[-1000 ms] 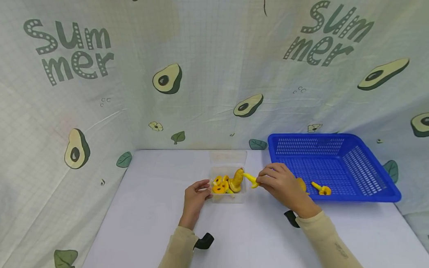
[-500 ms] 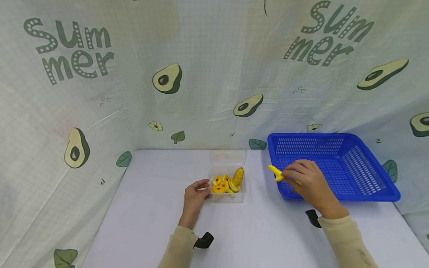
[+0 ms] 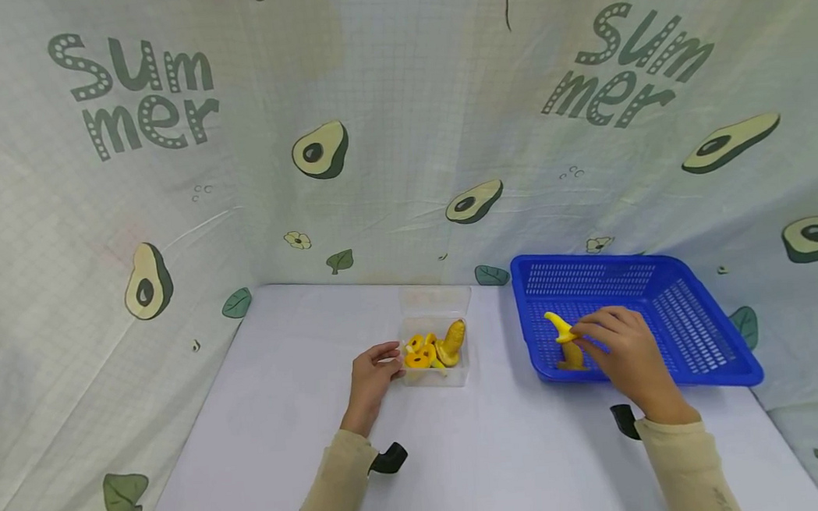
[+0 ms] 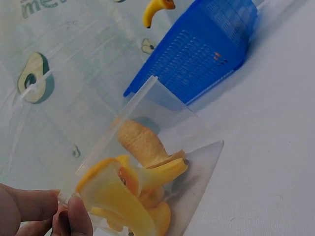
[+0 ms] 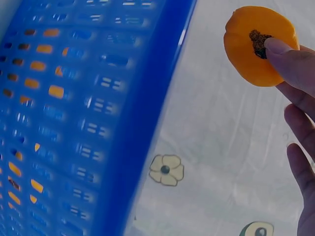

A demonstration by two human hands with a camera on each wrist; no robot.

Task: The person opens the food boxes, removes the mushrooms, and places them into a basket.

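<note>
My right hand (image 3: 622, 356) pinches a yellow trumpet-shaped mushroom (image 3: 559, 327) over the left part of the blue basket (image 3: 726, 330). In the right wrist view the thumb presses the dark centre of its round orange cap (image 5: 244, 61). Below it in the basket lies a duller yellow mushroom (image 3: 572, 357). My left hand (image 3: 373, 379) holds the left edge of a clear plastic box (image 3: 452, 378) with thumb and fingers. Several yellow mushrooms (image 4: 120, 196) fill the box, with a larger tan-yellow one (image 4: 140, 142) at its right side.
The box's clear lid (image 3: 436, 301) lies folded back behind it. A white table (image 3: 301, 332) carries everything, and a printed curtain (image 3: 401, 131) stands behind it. Black camera mounts (image 3: 389, 458) sit at both wrists.
My right hand has moved right with the yellow mushroom, away from beside the box to over the basket. The left hand has stayed at the box.
</note>
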